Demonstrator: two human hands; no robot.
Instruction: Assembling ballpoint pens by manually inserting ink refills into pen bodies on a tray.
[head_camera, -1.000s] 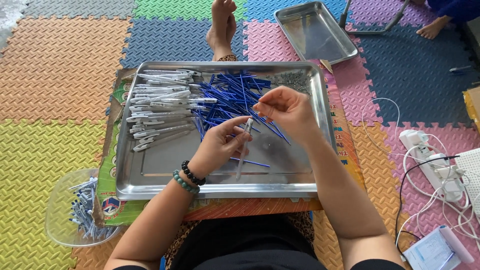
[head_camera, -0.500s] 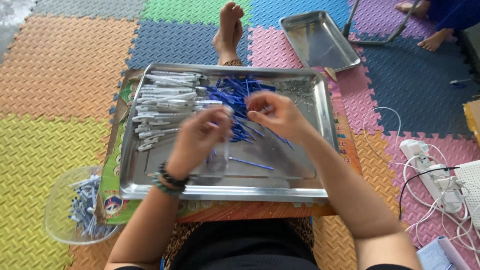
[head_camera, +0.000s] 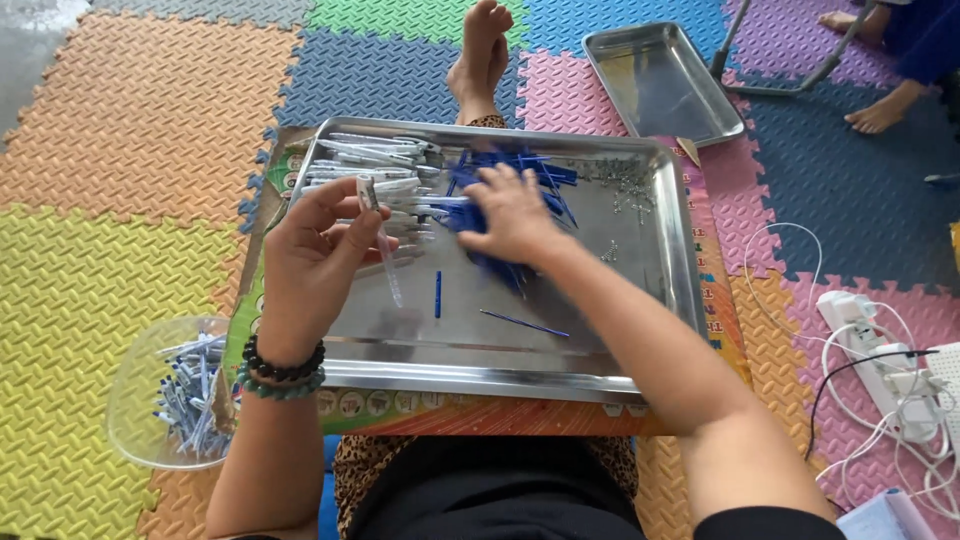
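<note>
Landmark: steel tray (head_camera: 640, 330), resting on a low printed board over the foam floor mats.
Left hand (head_camera: 310, 265): raised over the tray's near-left part; thumb and fingers pinched together on a clear pen barrel (head_camera: 383, 250), which hangs tip-down toward the tray floor.
Right hand (head_camera: 510, 215): palm down at the tray's centre-rear, fingers spread and pressed into the blue refill pile (head_camera: 520, 175); whether any refill is pinched, cannot tell.
Barrel stock: clear barrels (head_camera: 365, 170) stacked in the tray's rear-left corner.
Loose parts: two blue refills lie apart on the tray floor, nearer than the pile; small metal bits (head_camera: 625, 185) scattered rear-right.
Finished stock: clear bowl (head_camera: 150, 400) on the mat, left of the tray, holding assembled pens.
Handling, barrel: judged light, rigid, smooth plastic; likely slippery. Take hold at the upper third, as held.
Handling, refill: judged thin, slightly flexible; bends if pressed sideways. Pinch near mid-length.
Second tray (head_camera: 660, 80): on the mat beyond the steel tray's rear-right corner.
</note>
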